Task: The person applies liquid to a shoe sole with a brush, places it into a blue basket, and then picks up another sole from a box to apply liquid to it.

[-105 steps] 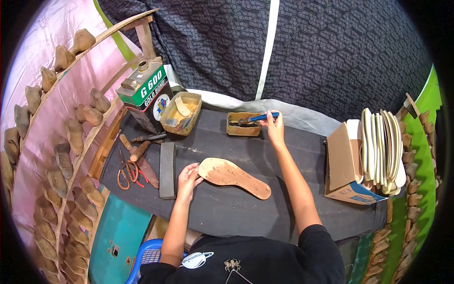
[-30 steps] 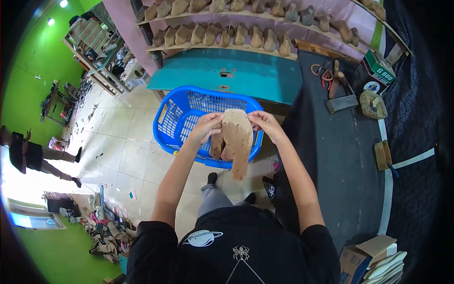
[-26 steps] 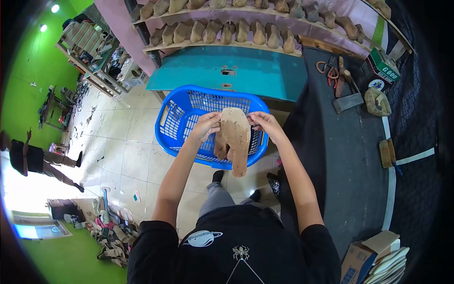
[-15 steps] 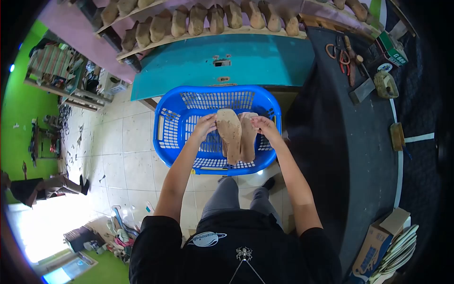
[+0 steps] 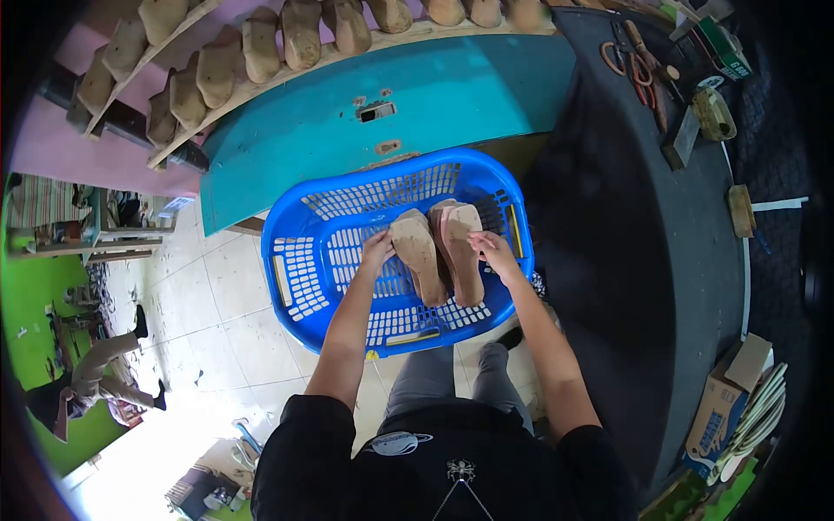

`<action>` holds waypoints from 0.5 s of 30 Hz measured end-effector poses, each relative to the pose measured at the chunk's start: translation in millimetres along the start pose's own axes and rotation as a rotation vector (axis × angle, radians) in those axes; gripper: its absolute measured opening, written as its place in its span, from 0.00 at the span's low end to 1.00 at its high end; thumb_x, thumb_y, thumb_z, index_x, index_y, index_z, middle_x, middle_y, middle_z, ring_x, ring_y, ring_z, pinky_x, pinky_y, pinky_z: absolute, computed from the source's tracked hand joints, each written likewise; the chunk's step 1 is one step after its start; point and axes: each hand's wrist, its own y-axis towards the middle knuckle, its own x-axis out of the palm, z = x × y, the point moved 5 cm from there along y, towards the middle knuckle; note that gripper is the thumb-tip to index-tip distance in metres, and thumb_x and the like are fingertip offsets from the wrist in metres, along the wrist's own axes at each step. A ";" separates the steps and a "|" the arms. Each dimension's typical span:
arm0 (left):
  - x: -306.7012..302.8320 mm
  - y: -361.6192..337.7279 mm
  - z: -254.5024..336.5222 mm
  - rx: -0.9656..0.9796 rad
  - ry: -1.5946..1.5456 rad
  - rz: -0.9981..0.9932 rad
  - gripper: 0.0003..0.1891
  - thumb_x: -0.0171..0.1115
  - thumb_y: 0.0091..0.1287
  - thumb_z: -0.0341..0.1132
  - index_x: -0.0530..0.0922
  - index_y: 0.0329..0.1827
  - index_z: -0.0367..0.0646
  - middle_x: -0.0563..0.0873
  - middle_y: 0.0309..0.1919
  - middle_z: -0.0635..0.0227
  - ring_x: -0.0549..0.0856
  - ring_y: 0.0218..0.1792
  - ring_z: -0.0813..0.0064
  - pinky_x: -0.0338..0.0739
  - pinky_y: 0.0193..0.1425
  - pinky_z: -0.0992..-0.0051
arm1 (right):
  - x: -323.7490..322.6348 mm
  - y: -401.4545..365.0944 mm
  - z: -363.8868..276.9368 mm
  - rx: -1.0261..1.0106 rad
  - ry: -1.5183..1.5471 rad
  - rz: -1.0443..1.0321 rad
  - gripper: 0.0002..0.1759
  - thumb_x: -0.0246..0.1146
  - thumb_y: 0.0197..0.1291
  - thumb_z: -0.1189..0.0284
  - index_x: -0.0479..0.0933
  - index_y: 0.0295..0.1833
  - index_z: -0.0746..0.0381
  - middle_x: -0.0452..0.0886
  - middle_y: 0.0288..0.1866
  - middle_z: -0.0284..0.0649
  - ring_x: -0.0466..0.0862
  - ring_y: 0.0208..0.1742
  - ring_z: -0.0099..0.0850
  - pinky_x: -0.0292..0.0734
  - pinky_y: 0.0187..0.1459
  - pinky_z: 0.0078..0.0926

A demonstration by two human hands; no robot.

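Two pairs of wooden shoe lasts seem to be in view, sole sides up, inside a blue plastic basket (image 5: 291,195). My left hand (image 5: 376,252) is closed on the outer edge of the left shoe last (image 5: 415,247), near its wide end. Against the upper right edge of the right shoe last (image 5: 462,252) are the fingers of my right hand (image 5: 495,254), curled on it. Narrow ends of the lasts point toward me. Under and beside each front last, more of the same shape shows; how many is partly hidden.
Behind the basket stands a teal panel (image 5: 304,130), with a shelf (image 5: 382,39) of shoe lasts above. On the right, a dark-covered table (image 5: 686,252) holds pliers (image 5: 641,74), a hammer and a cardboard box (image 5: 721,408). Another person (image 5: 95,373) is at far left.
The view has turned and come closer to the basket. The two front lasts have moved a little apart, and the right one now shows more of its sole. Both hands stay at them.
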 end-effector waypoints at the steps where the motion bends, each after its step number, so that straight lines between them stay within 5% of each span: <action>1: 0.2 3.3 -2.8 -0.010 -0.026 -0.025 0.17 0.52 0.62 0.38 0.69 0.50 0.38 0.77 0.43 0.65 0.78 0.43 0.72 0.73 0.47 0.73 | -0.3 0.6 4.4 0.009 -0.001 0.007 0.12 0.54 0.55 0.72 0.72 0.47 0.59 0.76 0.41 0.31 0.73 0.39 0.18 0.65 0.35 0.14; 8: 4.9 48.0 -27.4 -0.027 0.091 -0.029 0.18 0.51 0.62 0.40 0.69 0.51 0.39 0.77 0.44 0.62 0.77 0.45 0.68 0.71 0.51 0.70 | -6.7 16.7 10.4 0.034 -0.013 0.036 0.13 0.53 0.56 0.72 0.71 0.48 0.59 0.75 0.42 0.32 0.72 0.39 0.19 0.65 0.35 0.15; 10: 3.4 55.6 -21.6 0.183 0.910 -0.035 0.20 0.50 0.61 0.44 0.70 0.51 0.38 0.74 0.47 0.54 0.75 0.48 0.62 0.68 0.53 0.69 | -6.2 15.3 10.5 0.032 -0.005 0.038 0.14 0.53 0.56 0.72 0.71 0.49 0.59 0.75 0.42 0.32 0.72 0.39 0.19 0.65 0.35 0.15; 13: 7.1 38.9 -5.3 0.407 1.001 0.234 0.20 0.54 0.56 0.42 0.72 0.47 0.39 0.75 0.40 0.49 0.74 0.43 0.53 0.68 0.50 0.68 | -8.0 8.9 6.8 0.030 0.023 0.050 0.13 0.53 0.56 0.71 0.71 0.48 0.59 0.75 0.43 0.32 0.72 0.40 0.19 0.65 0.36 0.15; 15: 16.0 26.6 3.9 0.407 0.982 0.190 0.19 0.54 0.56 0.41 0.72 0.47 0.38 0.74 0.42 0.49 0.74 0.45 0.53 0.67 0.51 0.68 | -10.9 1.1 5.3 0.030 0.025 0.037 0.13 0.53 0.56 0.70 0.71 0.48 0.58 0.75 0.43 0.31 0.72 0.41 0.19 0.65 0.38 0.16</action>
